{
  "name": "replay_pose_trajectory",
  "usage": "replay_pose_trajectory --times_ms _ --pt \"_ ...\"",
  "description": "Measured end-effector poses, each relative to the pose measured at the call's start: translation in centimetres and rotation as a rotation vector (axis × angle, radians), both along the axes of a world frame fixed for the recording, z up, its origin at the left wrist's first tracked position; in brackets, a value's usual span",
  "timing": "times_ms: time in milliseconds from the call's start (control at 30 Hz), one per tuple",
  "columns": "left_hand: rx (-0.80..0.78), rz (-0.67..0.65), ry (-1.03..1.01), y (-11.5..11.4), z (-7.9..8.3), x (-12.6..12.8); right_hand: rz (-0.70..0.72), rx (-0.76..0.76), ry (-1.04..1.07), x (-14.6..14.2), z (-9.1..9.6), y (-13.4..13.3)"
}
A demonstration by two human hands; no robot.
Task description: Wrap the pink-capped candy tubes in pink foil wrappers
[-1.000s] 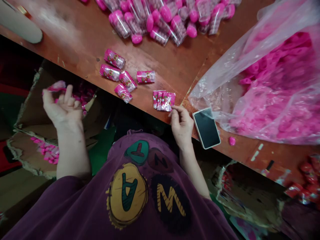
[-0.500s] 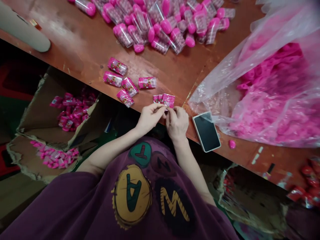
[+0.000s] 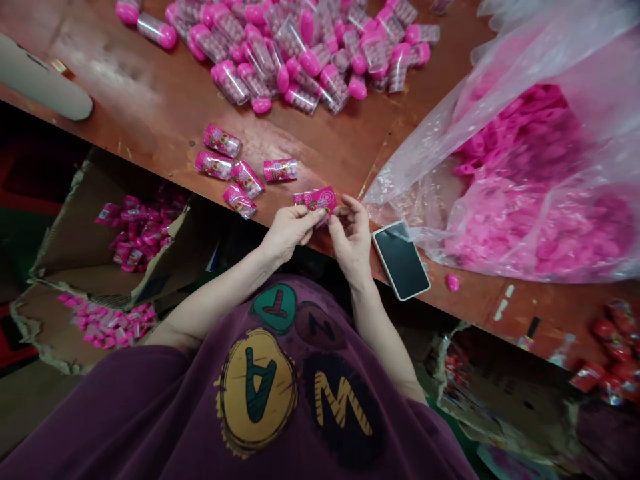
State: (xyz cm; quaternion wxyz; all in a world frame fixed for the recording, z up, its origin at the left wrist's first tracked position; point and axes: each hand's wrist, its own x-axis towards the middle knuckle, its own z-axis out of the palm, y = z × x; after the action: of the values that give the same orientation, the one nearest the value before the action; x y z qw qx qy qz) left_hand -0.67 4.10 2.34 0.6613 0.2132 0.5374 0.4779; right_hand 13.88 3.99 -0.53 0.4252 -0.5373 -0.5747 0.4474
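Between the fingers and thumb of my left hand point(image 3: 290, 232) is a pink printed wrapper sleeve point(image 3: 324, 198), flat with a swirl pattern, held over the table's near edge. At its right edge, my right hand point(image 3: 353, 237) curls in with thumb and fingertips on the sleeve, the index finger raised. More printed sleeves point(image 3: 299, 199) lie just behind, partly covered by the held one. To the left lie several small tubes of pink beads or candies in printed sleeves point(image 3: 247, 179).
A heap of unsleeved, pink-capped tubes point(image 3: 300, 60) spreads across the back. Right of my hands lie a phone point(image 3: 401, 261) and a clear bag of pink pieces point(image 3: 540, 227). A cardboard box point(image 3: 60, 247) with sleeved tubes stands below left; a white cylinder point(image 3: 45, 80) lies back left.
The held sleeve has come up from the table and now shows its flat printed face. My right hand's fingers have spread somewhat. The view has shifted slightly.
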Motion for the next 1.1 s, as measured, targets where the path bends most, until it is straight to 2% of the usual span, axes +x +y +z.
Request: replay_pose_trajectory --times_ms 100,200,400,533,633,700,767,833,900,1000,1100 --pt "-0.005 0.012 0.01 0.4 -0.3 0.3 -0.014 -0.119 0.197 -0.3 0.7 1.2" --pt "-0.006 0.034 0.023 0.9 -0.6 0.4 -0.02 -0.203 0.301 -0.3 1.3 2.3" --pt "-0.018 0.01 -0.091 1.9 -0.4 0.0 0.049 -0.261 0.365 -1.2 2.3 4.3" --pt "-0.032 -0.004 -0.164 2.4 -0.2 -1.3 0.102 -0.215 0.283 -1.7 2.5 5.7" --pt "-0.024 0.083 -0.104 2.8 -0.2 -2.4 0.231 -0.172 0.134 -2.0 2.1 8.2" --pt "-0.036 0.142 -0.058 2.9 -0.2 -3.0 0.195 -0.061 -0.03 -2.7 1.9 11.2" --pt "-0.051 0.166 -0.039 2.9 -0.2 -3.3 0.1 0.117 -0.189 -4.0 1.7 15.0" --pt "-0.068 0.161 -0.047 2.6 -0.2 -3.4 0.097 0.276 -0.322 -6.0 1.7 19.0" --pt "-0.082 0.157 -0.071 2.4 -0.3 -3.4 0.126 0.362 -0.512 -8.4 1.8 22.1" --pt "-0.103 0.176 -0.1 2.1 -0.5 -3.3 0.149 0.343 -0.819 -11.3 1.7 24.5" --pt "-0.115 0.188 -0.112 1.8 -0.6 -3.5 0.148 0.292 -0.918 -12.2 1.0 24.7"
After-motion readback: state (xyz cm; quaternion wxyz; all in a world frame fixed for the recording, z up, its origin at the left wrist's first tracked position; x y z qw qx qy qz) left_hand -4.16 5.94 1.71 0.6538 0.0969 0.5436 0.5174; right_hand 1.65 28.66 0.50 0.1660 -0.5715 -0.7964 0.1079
